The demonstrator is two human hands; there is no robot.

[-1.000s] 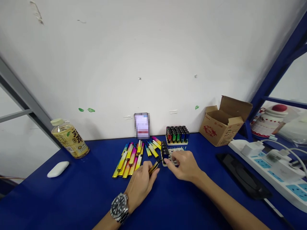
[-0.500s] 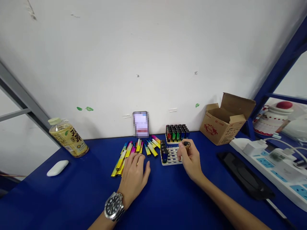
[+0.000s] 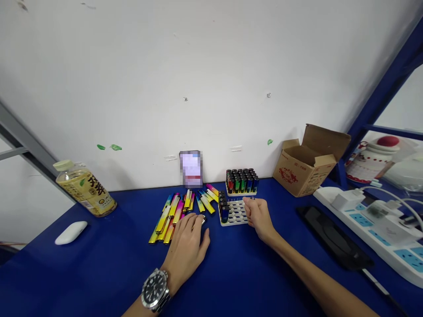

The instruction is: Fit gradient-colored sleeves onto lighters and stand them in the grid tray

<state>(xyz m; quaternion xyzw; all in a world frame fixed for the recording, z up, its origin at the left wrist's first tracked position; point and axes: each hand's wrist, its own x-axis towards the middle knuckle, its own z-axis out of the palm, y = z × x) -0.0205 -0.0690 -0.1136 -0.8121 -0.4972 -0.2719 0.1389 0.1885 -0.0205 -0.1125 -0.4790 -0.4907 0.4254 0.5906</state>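
My left hand [image 3: 187, 240], palm down with curled fingers, lies at the right edge of a pile of shiny yellow, pink and blue lighters [image 3: 163, 218]. A small silvery end pokes out by its index finger; the rest of that object is hidden. My right hand [image 3: 259, 218] is closed over the right side of a white honeycomb tray [image 3: 237, 215]. A dark tip shows at its fingers, seemingly of a battery. Black-topped batteries [image 3: 224, 214] stand in the tray's left column. Behind it, a second tray holds several upright red, green and blue batteries [image 3: 243, 184].
A phone [image 3: 191, 169] leans on the wall. To the left are a tea bottle [image 3: 87, 189] and a white case [image 3: 71, 232]. An open cardboard box [image 3: 299, 171], a black power bank or phone [image 3: 333, 237] and a power strip [image 3: 370, 233] with plugged-in chargers are on the right.
The view has shifted slightly. My right hand has turned, its fist now hiding most of the battery whose end showed before. A silvery end has come into sight at my left index finger.
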